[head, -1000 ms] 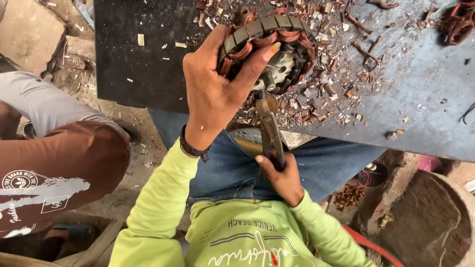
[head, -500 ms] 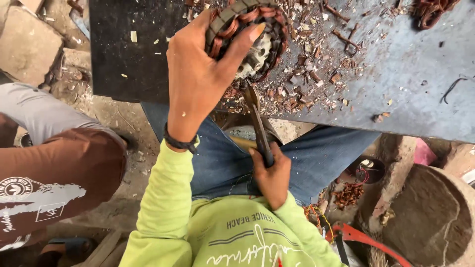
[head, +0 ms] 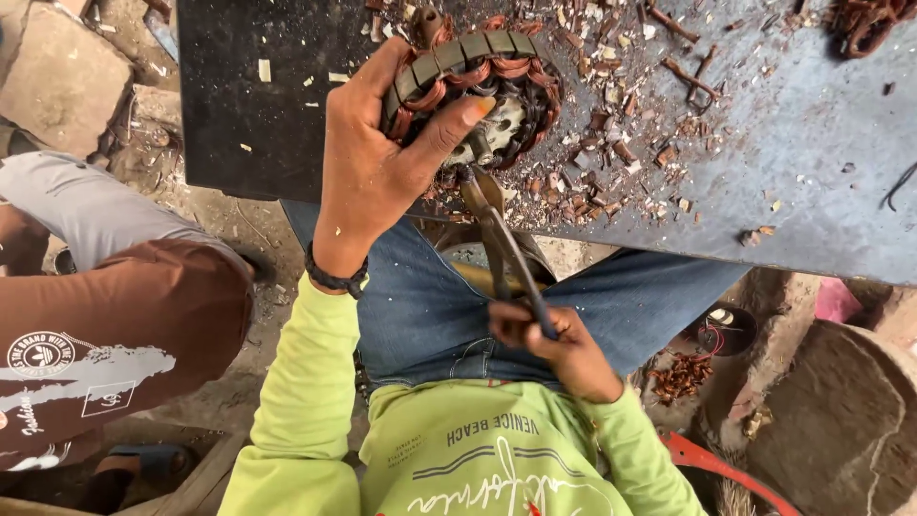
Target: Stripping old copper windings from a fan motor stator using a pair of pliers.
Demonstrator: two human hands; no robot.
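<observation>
On the grey bench, left hand clamps the motor stator (fingers over its rim) while right hand squeezes pliers.

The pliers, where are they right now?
In the head view, the pliers are near the middle, handles in the right hand over the lap, tips at the copper-wound motor coil that the left hand grips.

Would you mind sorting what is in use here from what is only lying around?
In use: left hand gripping the copper-wound motor stator; right hand holding pliers at its windings.
Lying about: wire scraps on the grey metal table; copper coil at the far corner; stone block.
</observation>
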